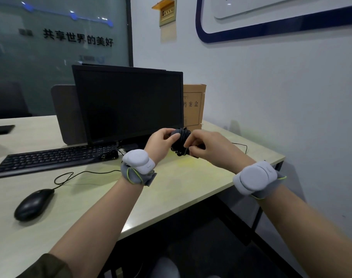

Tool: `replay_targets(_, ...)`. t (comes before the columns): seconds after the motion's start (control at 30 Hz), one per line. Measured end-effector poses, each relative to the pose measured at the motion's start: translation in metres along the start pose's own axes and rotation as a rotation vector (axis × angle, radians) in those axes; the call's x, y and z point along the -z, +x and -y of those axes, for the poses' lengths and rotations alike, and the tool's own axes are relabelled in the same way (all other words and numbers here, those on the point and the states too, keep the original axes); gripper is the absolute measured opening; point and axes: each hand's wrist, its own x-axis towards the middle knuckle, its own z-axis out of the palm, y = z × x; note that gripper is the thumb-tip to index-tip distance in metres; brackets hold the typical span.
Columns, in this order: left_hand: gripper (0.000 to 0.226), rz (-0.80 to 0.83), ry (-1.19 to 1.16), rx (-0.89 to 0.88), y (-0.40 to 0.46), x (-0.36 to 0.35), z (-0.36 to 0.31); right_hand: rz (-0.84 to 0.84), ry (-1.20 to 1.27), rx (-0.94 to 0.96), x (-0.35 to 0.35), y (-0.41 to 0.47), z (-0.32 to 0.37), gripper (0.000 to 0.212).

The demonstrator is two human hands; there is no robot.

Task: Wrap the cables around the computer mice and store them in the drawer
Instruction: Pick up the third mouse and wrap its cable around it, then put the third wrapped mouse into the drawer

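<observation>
Two mice are in view, and the wrapping step is in hand on one of them. The left hand [161, 140] grips the wrapped mouse [180, 142] by its body, fingers curled round it, and holds it in the air above the bench [181, 177], just in front of the lower right corner of the monitor [128, 104]. The right hand [206, 146] pinches the cable [184, 137] at the 3 o'clock side of that mouse, fingertips closed on the strand or its plug; which of the two cannot be told.

The cable shows as several dark turns wound tightly across the middle of the black mouse, with a loop hanging at the 6 o'clock side. Judged from this, the winding is nearly complete and the loose end is not yet secured.

The next move calls for tucking the free end under a turn so that the coil does not spring open, while the left hand keeps a firm hold on the body. After that the mouse goes into the drawer, which is not in view.

One second mouse [33, 204] lies on the bench at the 8 o'clock side of the hands, well apart from them, in front of the keyboard [54, 159]. Its cable [74, 175] runs loose across the bench in an open loop, so it appears not yet wrapped.
</observation>
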Motion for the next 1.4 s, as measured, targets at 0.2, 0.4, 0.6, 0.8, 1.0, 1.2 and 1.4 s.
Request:
replay_targets(0.2,0.028,0.297,-0.266,0.099,-0.01,0.002,-0.003,-0.201,-0.107,0.022,0.005,0.001,-0.019,0.008)
replay_targets(0.4,0.031,0.469,-0.329,0.196,-0.02,0.01,-0.007,-0.19,-0.075,0.094,0.008,-0.002,-0.022,0.009)
replay_targets(0.6,0.025,0.627,-0.315,0.201,-0.026,0.023,-0.009,0.014,0.091,-0.096,0.015,-0.006,-0.017,0.032)
replay_targets(0.8,0.035,0.709,-0.338,0.2,-0.049,0.054,-0.002,0.448,0.799,-0.251,-0.015,-0.022,-0.006,0.025)
replay_targets(1.0,0.036,0.567,-0.297,0.384,-0.1,0.09,0.034,0.486,1.192,-0.363,-0.086,-0.032,0.02,0.016)
replay_targets(1.2,0.013,0.621,-0.161,0.565,-0.163,0.132,0.088,0.813,1.062,-0.401,-0.164,-0.051,0.063,0.01)
replay_targets(1.4,0.013,0.674,-0.086,0.746,-0.219,0.172,0.132,0.978,0.495,-0.192,-0.225,-0.06,0.115,0.012)
